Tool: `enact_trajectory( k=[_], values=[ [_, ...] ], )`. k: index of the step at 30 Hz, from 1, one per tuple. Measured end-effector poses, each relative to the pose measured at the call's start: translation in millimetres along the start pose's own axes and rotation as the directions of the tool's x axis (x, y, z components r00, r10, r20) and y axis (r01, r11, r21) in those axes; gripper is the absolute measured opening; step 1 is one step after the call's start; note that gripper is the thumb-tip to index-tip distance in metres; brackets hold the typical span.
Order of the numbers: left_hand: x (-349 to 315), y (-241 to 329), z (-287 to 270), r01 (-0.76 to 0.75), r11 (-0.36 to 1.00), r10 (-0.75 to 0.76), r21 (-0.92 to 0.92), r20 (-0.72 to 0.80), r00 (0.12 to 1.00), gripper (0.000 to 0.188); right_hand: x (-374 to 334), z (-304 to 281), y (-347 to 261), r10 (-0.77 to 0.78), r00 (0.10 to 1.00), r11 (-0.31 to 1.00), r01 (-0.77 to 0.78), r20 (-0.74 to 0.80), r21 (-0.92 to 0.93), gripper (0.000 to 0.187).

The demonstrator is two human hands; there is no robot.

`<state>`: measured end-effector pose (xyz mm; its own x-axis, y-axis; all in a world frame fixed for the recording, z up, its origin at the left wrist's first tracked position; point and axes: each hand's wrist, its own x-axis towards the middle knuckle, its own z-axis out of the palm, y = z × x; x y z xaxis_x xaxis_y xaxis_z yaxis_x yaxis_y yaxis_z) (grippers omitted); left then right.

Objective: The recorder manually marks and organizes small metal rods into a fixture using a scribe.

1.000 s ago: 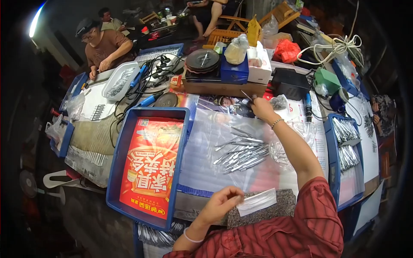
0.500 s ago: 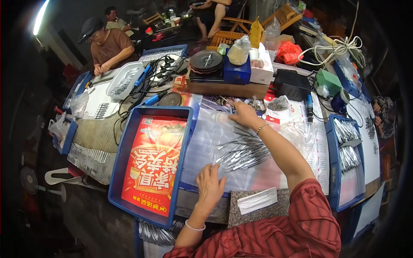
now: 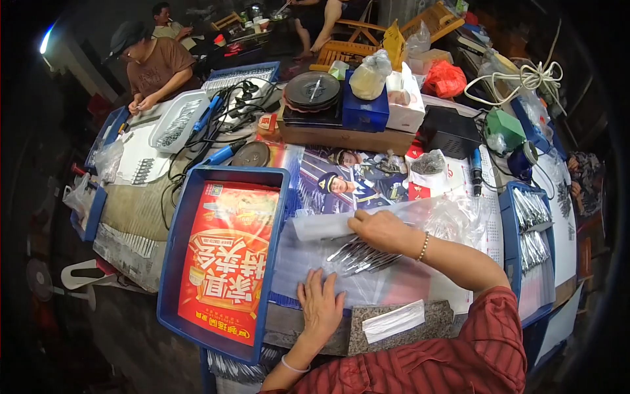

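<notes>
The plastic sheet (image 3: 321, 227) lies in front of you in the head view, between the blue tray (image 3: 168, 262) on your left and the calendar-like paper (image 3: 484, 230) on your right, its far edge folded back toward you. Your right hand (image 3: 382, 230) pinches that folded edge between thumb and fingers, over a loose pile of slim silver metal pieces (image 3: 359, 256). The clear film covers part of the pile. Your left hand (image 3: 321, 307) grasps nothing: it rests palm down with the fingers spread, at the near left part of the film.

Just beside your left forearm, the blue tray holds a red printed sheet (image 3: 230, 259). Nearest your body, a speckled stone slab (image 3: 436, 314) carries a white folded strip (image 3: 394, 321). Beyond the film lies a poster with figures (image 3: 361, 187), and a grey lump in clear wrapping (image 3: 428, 162) sits near its right side. To your far right, a second blue tray (image 3: 508, 226) holds more bundles of silver pieces. At the upper left, a co-worker in a brown shirt (image 3: 159, 69) sits across the table, both hands close together.
</notes>
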<state>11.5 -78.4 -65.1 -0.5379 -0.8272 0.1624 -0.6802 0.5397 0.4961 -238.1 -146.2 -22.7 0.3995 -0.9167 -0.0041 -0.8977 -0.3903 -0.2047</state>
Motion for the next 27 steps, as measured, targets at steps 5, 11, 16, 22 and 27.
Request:
enact_trajectory(
  k=[5,11,16,22,27],
  values=[
    [2.3,1.9,0.9,0.004,1.0,-0.004,0.005,0.006,1.0,0.053,-5.9,-7.2,-12.7,-0.04,0.999,0.999,0.04,0.018,-0.029,0.015],
    [3.4,2.0,1.6,0.005,1.0,-0.005,0.018,-0.003,1.0,0.052,-3.3,-9.7,-8.3,-0.042,0.999,0.998,0.042,0.022,-0.036,0.019],
    [3.4,1.2,3.0,-0.005,1.0,0.005,0.025,-0.006,1.0,0.051,12.7,-13.5,16.1,0.058,0.991,0.997,-0.064,-0.122,-0.045,0.024],
    [2.3,2.3,4.4,-0.028,0.999,0.029,0.026,-0.032,0.999,0.05,43.8,-5.2,49.8,0.196,0.952,0.979,-0.205,-0.236,-0.011,0.024],
    [0.4,2.9,7.8,-0.027,0.999,0.028,0.023,-0.062,0.998,0.048,44.6,12.0,59.8,0.304,0.905,0.953,-0.296,-0.297,0.072,0.03]
  ],
)
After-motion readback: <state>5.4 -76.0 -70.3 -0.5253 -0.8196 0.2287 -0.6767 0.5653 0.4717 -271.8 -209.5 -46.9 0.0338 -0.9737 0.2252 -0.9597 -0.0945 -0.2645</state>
